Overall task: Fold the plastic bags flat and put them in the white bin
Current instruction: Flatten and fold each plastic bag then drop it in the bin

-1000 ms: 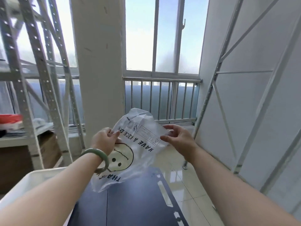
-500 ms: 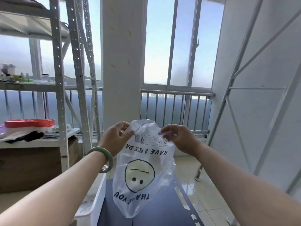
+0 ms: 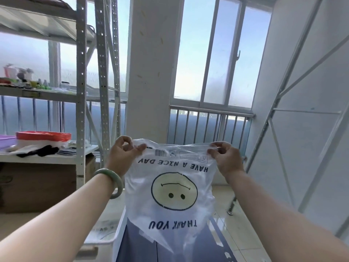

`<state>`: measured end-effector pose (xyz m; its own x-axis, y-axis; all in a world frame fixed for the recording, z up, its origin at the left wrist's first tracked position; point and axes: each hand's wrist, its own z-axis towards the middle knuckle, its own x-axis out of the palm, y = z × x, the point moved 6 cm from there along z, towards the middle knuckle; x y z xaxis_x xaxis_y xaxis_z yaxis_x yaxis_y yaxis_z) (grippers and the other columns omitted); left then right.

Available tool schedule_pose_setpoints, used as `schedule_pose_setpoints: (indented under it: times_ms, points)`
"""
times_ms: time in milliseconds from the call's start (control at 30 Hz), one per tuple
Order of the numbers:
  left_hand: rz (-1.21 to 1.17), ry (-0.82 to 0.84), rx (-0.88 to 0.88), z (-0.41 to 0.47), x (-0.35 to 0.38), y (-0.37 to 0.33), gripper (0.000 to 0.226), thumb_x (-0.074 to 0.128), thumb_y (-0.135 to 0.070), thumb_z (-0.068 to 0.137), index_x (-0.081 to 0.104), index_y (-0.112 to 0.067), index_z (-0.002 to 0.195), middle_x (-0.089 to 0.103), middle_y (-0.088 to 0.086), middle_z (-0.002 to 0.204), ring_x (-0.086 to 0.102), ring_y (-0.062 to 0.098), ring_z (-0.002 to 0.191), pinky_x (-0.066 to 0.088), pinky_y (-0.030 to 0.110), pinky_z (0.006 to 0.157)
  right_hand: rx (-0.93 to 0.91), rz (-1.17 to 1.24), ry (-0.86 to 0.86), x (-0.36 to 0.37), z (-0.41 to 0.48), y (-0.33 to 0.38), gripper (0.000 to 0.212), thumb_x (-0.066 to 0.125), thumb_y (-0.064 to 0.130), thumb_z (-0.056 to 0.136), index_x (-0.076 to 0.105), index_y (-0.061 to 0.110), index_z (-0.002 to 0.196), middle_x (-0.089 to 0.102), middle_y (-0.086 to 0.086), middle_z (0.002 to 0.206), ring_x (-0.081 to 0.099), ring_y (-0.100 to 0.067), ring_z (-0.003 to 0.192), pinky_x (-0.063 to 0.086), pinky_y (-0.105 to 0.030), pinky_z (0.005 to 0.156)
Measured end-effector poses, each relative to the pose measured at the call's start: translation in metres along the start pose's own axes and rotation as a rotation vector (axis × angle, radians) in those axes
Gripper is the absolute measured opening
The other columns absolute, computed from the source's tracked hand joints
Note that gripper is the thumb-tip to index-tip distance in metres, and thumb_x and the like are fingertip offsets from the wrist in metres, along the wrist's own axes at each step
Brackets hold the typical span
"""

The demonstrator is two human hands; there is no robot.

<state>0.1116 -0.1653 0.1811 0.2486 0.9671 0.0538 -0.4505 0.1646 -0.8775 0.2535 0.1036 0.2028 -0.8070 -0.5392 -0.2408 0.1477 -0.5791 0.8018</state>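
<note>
Your left hand (image 3: pixel 122 157) and right hand (image 3: pixel 225 159) hold the bag (image 3: pixel 170 186) up in front of you, one at each top corner, so it hangs stretched flat between them. The fingers (image 3: pixel 140 147) of your left hand are pinched on the left corner, thumb against fingertips, with the film bunched a little inside the grip. Your right fingers (image 3: pixel 212 153) are pinched on the right corner in the same way.

The bag is clear plastic and hangs upside down towards you: a barcode and small print run along the top edge, then "HAVE A NICE DAY", a yellow smiley face, and "THANK YOU" near the bottom, all inverted. Its lower end trails down, crumpled, over the dark desk (image 3: pixel 188 250) below.

A green bangle (image 3: pixel 113 183) sits on your left wrist. The white bin (image 3: pixel 105 235) stands low on your left, just beside the desk's edge, under your left forearm; something pale lies inside, but you cannot tell what.

To your left is a metal shelf rack (image 3: pixel 81 91), with a red-lidded box (image 3: pixel 43 136) and dark cloth (image 3: pixel 40 150) on its lower shelf. A white pillar (image 3: pixel 151 72) and a barred window (image 3: pixel 217 63) are straight ahead.
</note>
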Motion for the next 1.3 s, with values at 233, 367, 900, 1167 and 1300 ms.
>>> schedule_pose_setpoints:
  times_ms: [233,367,900,1167,1300]
  points:
    - [0.08,0.058,0.007,-0.007,0.014,-0.012,0.036,0.075,-0.026,0.074,0.051,-0.023,0.102,0.049,-0.005,0.061,0.044,0.008,0.051,0.041,0.019,0.054,0.068,-0.25,-0.099,-0.006,0.0,-0.007,0.01,0.067,0.019,0.087,0.068,0.017,0.096,0.066,0.003,0.084,0.062,-0.017,0.082,0.047,-0.026,0.073]
    - [-0.181,0.209,-0.178,-0.01,0.028,-0.009,0.03,0.067,-0.031,0.08,0.06,-0.018,0.106,0.067,0.003,0.094,0.062,0.016,0.082,0.053,0.033,0.078,0.095,-0.11,-0.137,-0.014,-0.002,-0.012,0.014,0.071,0.018,0.083,0.07,0.016,0.097,0.069,0.002,0.088,0.063,-0.017,0.084,0.05,-0.027,0.079]
    - [0.243,0.19,0.122,-0.004,0.045,-0.017,0.023,0.074,-0.013,0.076,0.063,-0.021,0.095,0.069,-0.004,0.079,0.064,0.006,0.074,0.051,0.016,0.07,-0.141,-0.488,-0.154,-0.026,-0.01,0.014,0.037,0.065,0.009,0.085,0.056,0.012,0.121,0.061,-0.004,0.113,0.054,-0.013,0.091,0.041,-0.02,0.079]
    - [0.197,0.326,0.295,-0.023,0.094,-0.059,0.021,0.07,-0.008,0.079,0.063,-0.012,0.098,0.068,-0.004,0.082,0.063,-0.007,0.067,0.05,0.007,0.065,-0.091,-0.027,0.522,0.044,-0.03,0.043,0.012,0.069,0.015,0.083,0.065,0.011,0.094,0.062,0.003,0.068,0.057,0.0,0.05,0.048,-0.016,0.056]
    - [0.265,0.305,0.216,-0.005,0.059,-0.048,0.017,0.058,-0.014,0.091,0.059,-0.017,0.107,0.066,-0.002,0.094,0.063,0.003,0.076,0.049,0.009,0.066,0.019,0.195,0.327,0.01,-0.013,0.02,0.007,0.065,0.016,0.086,0.066,0.009,0.087,0.064,-0.006,0.076,0.061,-0.006,0.057,0.052,-0.017,0.061]
